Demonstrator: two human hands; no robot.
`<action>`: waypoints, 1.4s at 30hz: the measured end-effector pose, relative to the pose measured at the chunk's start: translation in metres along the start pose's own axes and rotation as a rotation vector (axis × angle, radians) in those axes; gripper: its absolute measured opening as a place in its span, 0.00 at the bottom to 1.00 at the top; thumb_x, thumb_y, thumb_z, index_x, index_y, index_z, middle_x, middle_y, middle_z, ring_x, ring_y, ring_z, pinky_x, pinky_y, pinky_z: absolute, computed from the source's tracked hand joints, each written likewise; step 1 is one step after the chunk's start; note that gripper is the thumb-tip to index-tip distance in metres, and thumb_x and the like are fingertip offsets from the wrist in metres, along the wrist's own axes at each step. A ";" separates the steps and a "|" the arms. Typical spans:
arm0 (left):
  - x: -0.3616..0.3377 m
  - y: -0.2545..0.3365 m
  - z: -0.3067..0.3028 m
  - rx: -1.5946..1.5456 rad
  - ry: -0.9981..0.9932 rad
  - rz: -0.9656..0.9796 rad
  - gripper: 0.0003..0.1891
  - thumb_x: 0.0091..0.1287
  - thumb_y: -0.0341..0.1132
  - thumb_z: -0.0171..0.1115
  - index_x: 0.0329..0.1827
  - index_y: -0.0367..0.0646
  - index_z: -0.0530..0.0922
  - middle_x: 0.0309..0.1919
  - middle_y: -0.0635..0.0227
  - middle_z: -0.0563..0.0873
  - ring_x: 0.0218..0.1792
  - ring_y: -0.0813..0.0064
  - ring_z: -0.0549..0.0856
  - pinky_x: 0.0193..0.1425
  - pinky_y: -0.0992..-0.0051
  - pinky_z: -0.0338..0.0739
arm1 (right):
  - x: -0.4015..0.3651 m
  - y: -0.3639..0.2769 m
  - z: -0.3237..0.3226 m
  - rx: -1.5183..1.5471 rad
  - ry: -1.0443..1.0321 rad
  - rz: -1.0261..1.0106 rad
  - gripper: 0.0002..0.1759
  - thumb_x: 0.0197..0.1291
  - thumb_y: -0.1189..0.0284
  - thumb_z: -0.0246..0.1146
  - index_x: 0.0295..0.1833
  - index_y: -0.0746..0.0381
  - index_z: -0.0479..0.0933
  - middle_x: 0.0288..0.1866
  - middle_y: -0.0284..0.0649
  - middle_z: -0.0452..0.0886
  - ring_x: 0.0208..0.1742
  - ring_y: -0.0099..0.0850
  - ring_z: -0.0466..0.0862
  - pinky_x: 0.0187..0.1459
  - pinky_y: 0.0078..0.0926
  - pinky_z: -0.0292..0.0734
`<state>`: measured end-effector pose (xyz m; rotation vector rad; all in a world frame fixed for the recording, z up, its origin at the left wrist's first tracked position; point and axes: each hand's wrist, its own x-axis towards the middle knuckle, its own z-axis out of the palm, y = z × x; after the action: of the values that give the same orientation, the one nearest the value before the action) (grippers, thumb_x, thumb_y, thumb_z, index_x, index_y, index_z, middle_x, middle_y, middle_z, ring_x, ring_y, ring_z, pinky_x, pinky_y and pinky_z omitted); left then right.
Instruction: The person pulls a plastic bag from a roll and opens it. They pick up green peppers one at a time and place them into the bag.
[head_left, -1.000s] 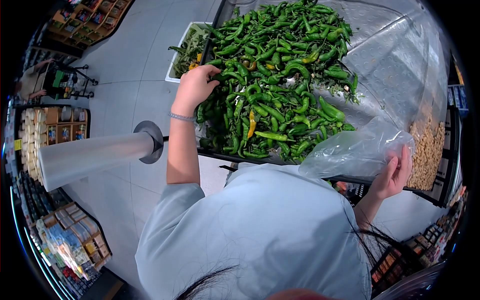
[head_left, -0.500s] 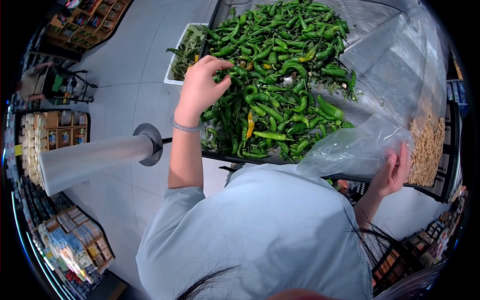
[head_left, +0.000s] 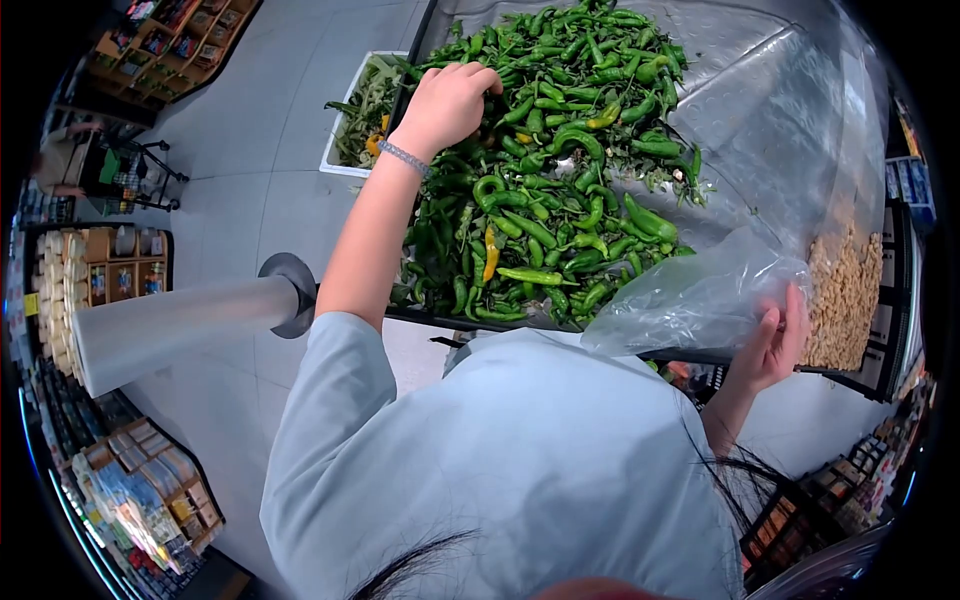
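Green peppers [head_left: 570, 150] lie heaped on a dark metal tray [head_left: 740, 60], with a few yellow ones among them. Over the upper left of the heap is my left hand [head_left: 445, 105], a beaded bracelet on its wrist. Its fingers curl down onto the peppers, and the fingertips are hidden. At the tray's near right corner my right hand [head_left: 775, 345] grips a clear plastic bag [head_left: 680, 295] between thumb and fingers. The bag looks thin and crumpled and spreads over the lower right edge of the peppers.
A roll of plastic bags [head_left: 190, 325] stands at the left. Beyond the tray's left edge sits a white box [head_left: 345, 165] of greens. Peanuts [head_left: 843, 300] lie at the right. A person [head_left: 62, 160] with a cart [head_left: 130, 175] is at the far left.
My left hand has moved up and to the right over the peppers, and its fingers now point down into them. My right hand keeps the bag in nearly the same place.
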<state>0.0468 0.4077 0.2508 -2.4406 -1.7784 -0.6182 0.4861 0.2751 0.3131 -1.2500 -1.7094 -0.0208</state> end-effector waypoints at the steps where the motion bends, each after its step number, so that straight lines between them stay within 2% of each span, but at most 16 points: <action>1: 0.002 -0.001 0.002 -0.026 -0.009 0.003 0.10 0.61 0.29 0.56 0.45 0.47 0.79 0.43 0.68 0.83 0.49 0.65 0.81 0.53 0.64 0.73 | 0.000 0.001 0.001 0.001 -0.002 -0.014 0.16 0.65 0.82 0.53 0.57 0.77 0.73 0.57 0.54 0.76 0.49 0.38 0.79 0.46 0.27 0.78; 7: 0.011 -0.005 -0.010 0.032 -0.284 -0.143 0.12 0.64 0.38 0.58 0.48 0.49 0.80 0.46 0.68 0.84 0.52 0.65 0.80 0.57 0.55 0.68 | 0.004 -0.003 0.005 -0.051 0.009 -0.057 0.15 0.64 0.82 0.54 0.55 0.77 0.75 0.53 0.53 0.79 0.53 0.42 0.79 0.50 0.31 0.77; 11: 0.008 0.001 -0.006 0.099 -0.310 -0.108 0.19 0.64 0.50 0.62 0.50 0.48 0.80 0.48 0.65 0.83 0.52 0.62 0.80 0.59 0.53 0.66 | 0.005 -0.003 0.006 -0.025 0.021 -0.056 0.15 0.64 0.82 0.55 0.54 0.77 0.75 0.53 0.53 0.79 0.53 0.43 0.79 0.50 0.31 0.77; 14: 0.006 0.000 -0.010 0.056 -0.339 -0.161 0.18 0.62 0.49 0.63 0.47 0.47 0.79 0.48 0.65 0.82 0.51 0.63 0.80 0.57 0.55 0.67 | 0.005 -0.003 0.004 -0.007 0.025 -0.032 0.15 0.64 0.82 0.54 0.54 0.77 0.76 0.53 0.53 0.79 0.53 0.43 0.79 0.49 0.32 0.78; 20: -0.016 0.009 -0.032 -0.182 -0.022 -0.218 0.16 0.58 0.43 0.70 0.41 0.45 0.77 0.36 0.68 0.85 0.38 0.63 0.83 0.50 0.61 0.72 | 0.000 0.001 -0.001 -0.068 0.025 -0.056 0.15 0.63 0.82 0.54 0.54 0.75 0.76 0.53 0.51 0.80 0.52 0.41 0.79 0.47 0.31 0.78; 21: -0.023 0.007 -0.030 -0.186 0.097 -0.196 0.16 0.57 0.42 0.72 0.42 0.44 0.79 0.30 0.69 0.85 0.28 0.69 0.83 0.39 0.68 0.75 | 0.000 0.001 -0.001 -0.079 0.030 -0.055 0.15 0.63 0.82 0.54 0.54 0.75 0.76 0.53 0.50 0.80 0.53 0.41 0.79 0.47 0.31 0.78; 25: -0.047 0.026 -0.055 -0.564 0.136 -0.464 0.13 0.58 0.39 0.73 0.40 0.42 0.84 0.30 0.71 0.85 0.26 0.84 0.80 0.31 0.83 0.74 | 0.000 -0.001 0.002 -0.039 0.035 -0.029 0.15 0.63 0.82 0.54 0.54 0.74 0.77 0.52 0.50 0.80 0.53 0.41 0.78 0.48 0.30 0.77; 28: -0.069 0.036 -0.048 -1.009 0.376 -0.574 0.11 0.59 0.36 0.71 0.40 0.40 0.82 0.31 0.70 0.84 0.29 0.83 0.81 0.34 0.84 0.75 | 0.000 -0.003 0.004 -0.055 0.007 -0.016 0.16 0.63 0.82 0.54 0.55 0.74 0.76 0.53 0.51 0.80 0.52 0.40 0.78 0.48 0.29 0.77; 29: -0.076 0.039 -0.042 -1.183 0.468 -0.635 0.11 0.61 0.31 0.68 0.45 0.40 0.79 0.29 0.71 0.81 0.29 0.81 0.79 0.37 0.81 0.76 | 0.000 -0.003 0.005 -0.048 0.000 -0.013 0.16 0.63 0.82 0.54 0.55 0.74 0.76 0.53 0.51 0.79 0.52 0.40 0.78 0.48 0.29 0.78; 32: -0.101 0.038 -0.029 -1.748 0.512 -0.686 0.15 0.64 0.28 0.63 0.52 0.42 0.73 0.26 0.73 0.76 0.29 0.78 0.77 0.44 0.75 0.76 | 0.000 -0.003 0.006 -0.013 -0.017 0.009 0.16 0.64 0.83 0.53 0.56 0.74 0.75 0.55 0.52 0.78 0.51 0.38 0.79 0.47 0.28 0.78; 33: -0.107 0.038 -0.028 -1.867 0.507 -0.710 0.17 0.64 0.25 0.58 0.55 0.42 0.69 0.25 0.73 0.72 0.31 0.75 0.76 0.50 0.69 0.74 | -0.001 -0.003 0.006 0.007 -0.024 0.030 0.17 0.64 0.83 0.53 0.57 0.74 0.75 0.55 0.52 0.77 0.52 0.38 0.79 0.47 0.28 0.78; 36: -0.121 0.035 -0.020 -1.961 0.434 -0.673 0.18 0.65 0.25 0.54 0.58 0.42 0.68 0.26 0.73 0.72 0.36 0.73 0.75 0.57 0.66 0.71 | -0.002 -0.002 0.006 0.037 -0.035 0.048 0.17 0.64 0.83 0.53 0.57 0.74 0.75 0.57 0.52 0.76 0.51 0.37 0.79 0.47 0.27 0.79; 37: -0.124 0.039 -0.027 -1.983 0.401 -0.689 0.23 0.63 0.23 0.54 0.63 0.41 0.66 0.40 0.66 0.80 0.48 0.68 0.77 0.59 0.66 0.70 | -0.002 -0.001 0.006 0.043 -0.038 0.046 0.17 0.64 0.83 0.53 0.57 0.74 0.75 0.57 0.52 0.76 0.51 0.36 0.79 0.47 0.27 0.79; 40: -0.123 0.049 -0.040 -1.835 0.361 -0.589 0.29 0.60 0.18 0.54 0.67 0.39 0.63 0.56 0.57 0.79 0.56 0.64 0.79 0.58 0.69 0.73 | -0.001 0.001 0.007 0.021 -0.035 0.021 0.17 0.64 0.83 0.53 0.57 0.73 0.75 0.57 0.53 0.75 0.50 0.36 0.80 0.47 0.27 0.79; 41: -0.127 0.046 -0.039 -1.755 0.314 -0.520 0.31 0.62 0.18 0.54 0.70 0.39 0.60 0.63 0.53 0.74 0.60 0.63 0.77 0.59 0.70 0.74 | -0.001 0.000 0.007 0.021 -0.031 0.008 0.17 0.64 0.82 0.53 0.57 0.73 0.75 0.57 0.53 0.75 0.49 0.36 0.80 0.47 0.27 0.79; 42: -0.128 0.048 -0.041 -1.703 0.316 -0.540 0.30 0.63 0.19 0.54 0.70 0.39 0.60 0.62 0.53 0.75 0.59 0.63 0.79 0.59 0.70 0.74 | 0.000 -0.001 0.009 0.021 -0.025 -0.004 0.17 0.64 0.82 0.53 0.57 0.73 0.75 0.57 0.53 0.75 0.49 0.36 0.80 0.47 0.27 0.79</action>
<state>0.0476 0.2650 0.2520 -1.7522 -1.9639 -3.3631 0.4795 0.2789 0.3088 -1.2360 -1.7299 0.0100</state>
